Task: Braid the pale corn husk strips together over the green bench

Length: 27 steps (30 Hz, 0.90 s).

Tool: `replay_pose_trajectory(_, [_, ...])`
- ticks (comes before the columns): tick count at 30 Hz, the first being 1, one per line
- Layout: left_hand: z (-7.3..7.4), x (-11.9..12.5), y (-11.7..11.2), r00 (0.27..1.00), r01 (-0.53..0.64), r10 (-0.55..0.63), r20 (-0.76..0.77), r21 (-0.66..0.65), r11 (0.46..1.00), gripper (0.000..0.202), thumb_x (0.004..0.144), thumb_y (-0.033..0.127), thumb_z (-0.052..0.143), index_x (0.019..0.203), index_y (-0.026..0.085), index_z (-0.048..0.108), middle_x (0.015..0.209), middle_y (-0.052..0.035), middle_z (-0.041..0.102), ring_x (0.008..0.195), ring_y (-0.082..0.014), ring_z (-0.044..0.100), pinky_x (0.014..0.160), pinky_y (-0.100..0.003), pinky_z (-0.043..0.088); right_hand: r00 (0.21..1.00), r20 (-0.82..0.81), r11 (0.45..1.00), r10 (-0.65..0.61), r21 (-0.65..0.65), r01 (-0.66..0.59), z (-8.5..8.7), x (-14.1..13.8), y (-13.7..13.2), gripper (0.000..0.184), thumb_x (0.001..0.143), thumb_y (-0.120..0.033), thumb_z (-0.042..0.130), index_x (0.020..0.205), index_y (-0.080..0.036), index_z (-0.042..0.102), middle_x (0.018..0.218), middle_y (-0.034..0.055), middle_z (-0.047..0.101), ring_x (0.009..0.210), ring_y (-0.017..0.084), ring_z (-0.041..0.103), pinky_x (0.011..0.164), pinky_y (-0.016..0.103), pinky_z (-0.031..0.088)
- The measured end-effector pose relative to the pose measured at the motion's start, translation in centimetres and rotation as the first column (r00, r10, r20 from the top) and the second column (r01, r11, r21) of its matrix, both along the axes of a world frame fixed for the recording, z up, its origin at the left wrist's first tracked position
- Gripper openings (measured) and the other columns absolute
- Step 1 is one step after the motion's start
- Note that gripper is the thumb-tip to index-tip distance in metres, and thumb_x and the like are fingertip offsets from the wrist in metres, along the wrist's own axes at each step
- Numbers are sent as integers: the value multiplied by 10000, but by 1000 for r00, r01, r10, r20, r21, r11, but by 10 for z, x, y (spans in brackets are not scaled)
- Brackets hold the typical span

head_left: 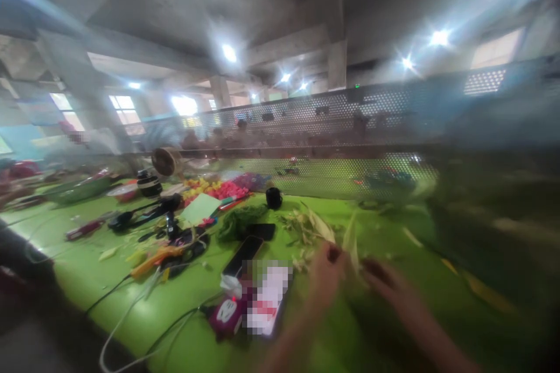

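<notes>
L hand grip pinches pale leaf strip; R hand grip blurred, can't tell. Strip heap beyond grip, prob. unworked.

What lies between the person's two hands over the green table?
A pale, narrow leaf strip stands between the left hand and right hand, seen in the head view; their grip is blurred.

Glossy green table; perforated metal screen.

Factory workshop: concrete ceiling w/ strip lights, long green bench, perforated metal divider, other workers at rows beyond.
</notes>
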<state>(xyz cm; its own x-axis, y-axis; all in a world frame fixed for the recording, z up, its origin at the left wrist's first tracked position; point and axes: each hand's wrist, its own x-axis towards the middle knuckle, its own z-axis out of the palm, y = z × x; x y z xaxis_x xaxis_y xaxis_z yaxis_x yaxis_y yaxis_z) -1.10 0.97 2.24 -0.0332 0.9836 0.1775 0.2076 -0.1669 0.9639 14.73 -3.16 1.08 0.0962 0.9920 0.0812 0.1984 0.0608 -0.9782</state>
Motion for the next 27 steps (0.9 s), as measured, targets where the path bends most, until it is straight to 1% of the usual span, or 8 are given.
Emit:
replay_pose_trajectory(2, [2, 6, -11, 999, 42, -42, -13, 29, 999, 136, 759, 288, 640, 708, 183, 571, 684, 0, 604, 664, -139, 541, 645, -246, 414, 999, 28, 999, -42, -17, 42, 8, -5, -5, 371, 666, -518, 631, 835, -191, 681, 847, 74, 758, 788, 246, 692, 666, 305, 530])
replay_pose_trajectory(5, [4, 12, -19, 992, 122, -123, 7, 25, 992, 109, 767, 258, 626, 722, 177, 568, 695, -4, 599, 671, -140, 531, 648, -252, 415, 985, 124, 991, -117, -44, 123, 18, -9, -11, 307, 655, -521, 596, 621, -216, 611, 603, 34, 693, 610, 216, 636, 556, 286, 477])
replay_pose_trajectory(10, [3, 13, -19, 970, 242, -241, 16, -97, 965, 123, 768, 257, 627, 794, 146, 582, 733, -17, 580, 681, -143, 496, 654, -270, 396, 977, 159, 987, -142, -53, 152, 31, -8, -12, 265, 593, -491, 555, 563, -230, 586, 598, 33, 684, 651, 237, 635, 566, 292, 448])
replay_pose_trajectory(13, [0, 12, -17, 967, 254, -254, 16, -113, 961, 122, 771, 253, 621, 758, 152, 555, 715, -7, 547, 680, -142, 478, 662, -276, 381, 972, 180, 985, -150, -62, 164, 34, -9, -13, 260, 585, -494, 545, 541, -239, 571, 554, 25, 652, 620, 230, 613, 562, 292, 430])
replay_pose_trajectory(16, [-4, 12, -15, 971, 240, -240, 16, -109, 965, 127, 763, 254, 629, 754, 154, 551, 721, -9, 546, 694, -149, 478, 668, -279, 376, 965, 214, 983, -152, -72, 171, 33, -10, -14, 270, 589, -497, 533, 577, -236, 598, 581, 26, 663, 609, 225, 602, 564, 295, 421])
replay_pose_trajectory(21, [-5, 11, -15, 972, 236, -232, 44, -127, 963, 158, 724, 268, 675, 717, 162, 558, 698, -7, 564, 682, -155, 503, 658, -272, 381, 962, 253, 993, -107, -20, 116, 24, -6, -11, 281, 631, -487, 507, 601, -225, 603, 590, 23, 662, 595, 214, 598, 550, 287, 416])
replay_pose_trajectory(24, [-4, 12, -17, 976, 215, -214, 24, -71, 974, 156, 719, 279, 681, 678, 178, 568, 675, -6, 579, 674, -159, 508, 639, -262, 383, 958, 262, 993, -119, 4, 122, 17, -5, -11, 260, 648, -475, 510, 609, -229, 586, 597, 14, 659, 595, 202, 591, 544, 277, 415])
replay_pose_trajectory(27, [-4, 15, -23, 983, 184, -184, 13, -7, 983, 151, 721, 300, 689, 684, 189, 594, 711, -23, 610, 721, -177, 524, 666, -266, 403, 958, 257, 991, -130, 17, 130, 9, -3, -11, 229, 664, -450, 524, 632, -235, 594, 613, 8, 667, 607, 199, 598, 558, 274, 425])
